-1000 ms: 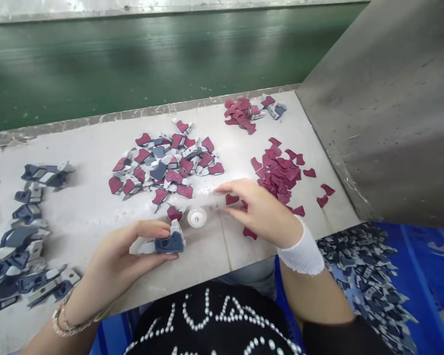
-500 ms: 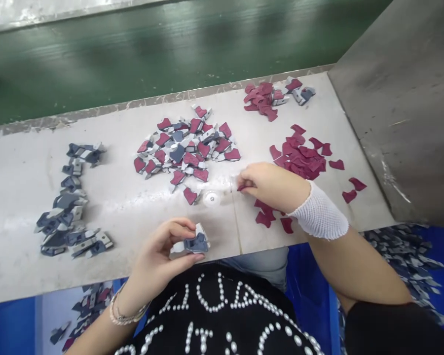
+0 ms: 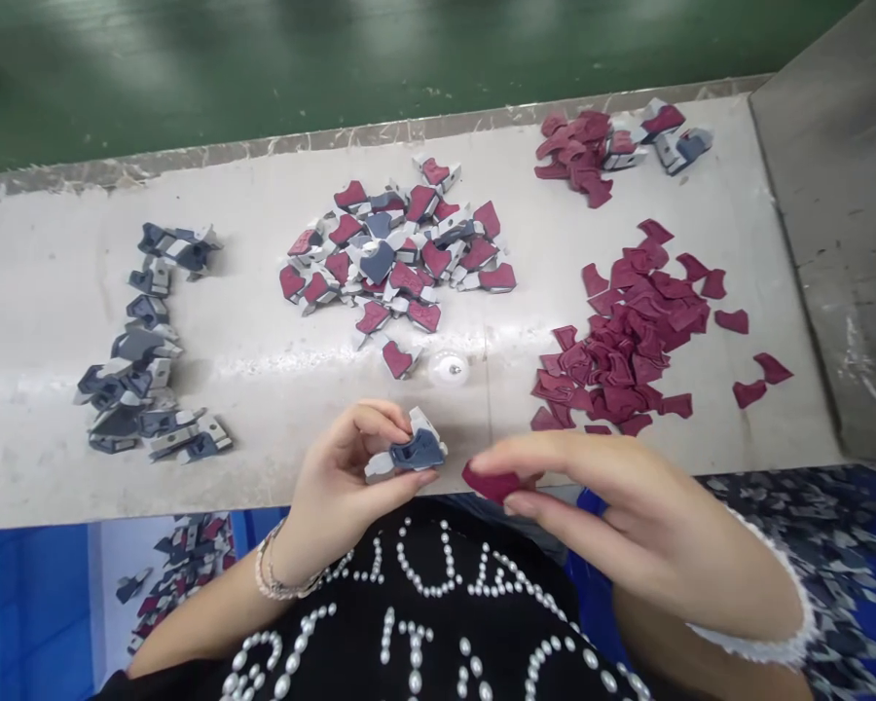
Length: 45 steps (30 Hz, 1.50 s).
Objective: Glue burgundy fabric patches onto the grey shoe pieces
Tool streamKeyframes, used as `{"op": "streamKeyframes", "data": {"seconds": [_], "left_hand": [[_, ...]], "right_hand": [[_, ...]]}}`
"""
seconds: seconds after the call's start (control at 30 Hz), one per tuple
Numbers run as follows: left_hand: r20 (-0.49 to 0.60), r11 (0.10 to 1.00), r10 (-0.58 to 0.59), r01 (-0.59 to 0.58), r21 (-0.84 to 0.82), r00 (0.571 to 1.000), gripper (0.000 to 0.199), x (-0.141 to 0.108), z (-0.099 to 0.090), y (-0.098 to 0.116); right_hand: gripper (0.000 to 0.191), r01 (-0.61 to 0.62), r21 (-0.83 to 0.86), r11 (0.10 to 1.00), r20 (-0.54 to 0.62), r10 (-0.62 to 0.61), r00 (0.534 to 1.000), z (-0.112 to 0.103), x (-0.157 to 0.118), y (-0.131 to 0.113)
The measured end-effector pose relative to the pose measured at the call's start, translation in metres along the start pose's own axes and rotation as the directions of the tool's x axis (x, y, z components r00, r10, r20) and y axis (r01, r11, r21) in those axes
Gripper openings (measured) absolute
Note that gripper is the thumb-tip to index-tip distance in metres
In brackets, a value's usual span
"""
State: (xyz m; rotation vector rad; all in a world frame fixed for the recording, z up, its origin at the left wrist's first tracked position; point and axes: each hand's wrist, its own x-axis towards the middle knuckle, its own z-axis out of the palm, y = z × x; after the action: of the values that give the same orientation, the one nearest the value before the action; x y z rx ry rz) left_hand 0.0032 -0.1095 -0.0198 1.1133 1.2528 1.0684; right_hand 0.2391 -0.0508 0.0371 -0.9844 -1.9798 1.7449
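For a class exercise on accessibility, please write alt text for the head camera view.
A person's left hand holds a blue-grey piece while the right hand pinches a maroon cutout. Behind them, a pale table carries a heap of maroon cutouts, a mixed heap and a row of blue-grey pieces.

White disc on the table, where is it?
In the head view, the white disc sits on the table, just below the mixed pile, up from the left hand.
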Motion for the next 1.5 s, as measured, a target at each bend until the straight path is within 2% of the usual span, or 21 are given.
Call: {"op": "streamKeyframes", "data": {"seconds": [0.07,0.2,0.3,0.37,0.47,0.53,0.73,0.97,1.2,1.33,1.5], "left_hand": [[0.003,1.0,0.009,-0.009,-0.027,1.0,0.032,0.002,0.003,-0.002],[0.023,0.998,0.039,-0.038,-0.054,0.999,0.032,0.003,0.006,-0.004],[0.033,0.996,0.085,-0.083,-0.039,0.996,0.031,0.003,0.006,-0.006],[0.038,0.994,0.105,-0.104,-0.016,0.994,0.031,0.002,0.004,-0.007],[0.036,0.992,0.125,-0.126,0.002,0.991,0.031,0.001,0.002,-0.009],[0.03,0.99,0.141,-0.141,0.008,0.99,0.03,0.002,0.002,-0.01],[0.028,0.985,0.151,-0.152,0.08,0.988,0.026,0.004,0.005,-0.01],[0.009,0.958,0.206,-0.203,0.202,0.979,0.032,0.003,0.006,-0.011],[0.008,0.905,0.319,-0.307,0.296,0.948,0.027,0.007,0.004,-0.01],[-0.004,0.921,0.295,-0.283,0.266,0.956,0.028,0.007,0.004,-0.01],[0.011,0.92,0.301,-0.293,0.261,0.954,0.027,0.006,0.003,-0.007]], "right_hand": [[0.036,-0.056,0.032,0.998,-0.018,0.057,0.998,0.007,0.002,0.001],[0.014,-0.096,0.022,0.995,-0.021,0.097,0.995,0.012,0.012,0.008],[0.019,-0.087,0.089,0.992,-0.032,0.09,0.995,0.014,0.023,0.012],[0.021,-0.147,0.166,0.975,-0.069,0.16,0.985,0.015,0.028,0.014],[0.013,-0.262,0.282,0.923,-0.084,0.296,0.951,0.016,0.031,0.016],[0.009,-0.288,0.306,0.907,-0.073,0.324,0.943,0.016,0.032,0.017],[0.011,-0.275,0.238,0.932,-0.113,0.308,0.945,0.017,0.033,0.016],[0.013,-0.278,0.202,0.939,-0.168,0.312,0.935,0.02,0.036,0.013],[0.019,-0.292,0.281,0.914,-0.126,0.336,0.933,0.02,0.039,0.019],[0.016,-0.252,0.271,0.929,-0.101,0.288,0.952,0.02,0.039,0.019],[0.019,-0.215,0.165,0.962,-0.031,0.223,0.974,0.02,0.037,0.017]]}}
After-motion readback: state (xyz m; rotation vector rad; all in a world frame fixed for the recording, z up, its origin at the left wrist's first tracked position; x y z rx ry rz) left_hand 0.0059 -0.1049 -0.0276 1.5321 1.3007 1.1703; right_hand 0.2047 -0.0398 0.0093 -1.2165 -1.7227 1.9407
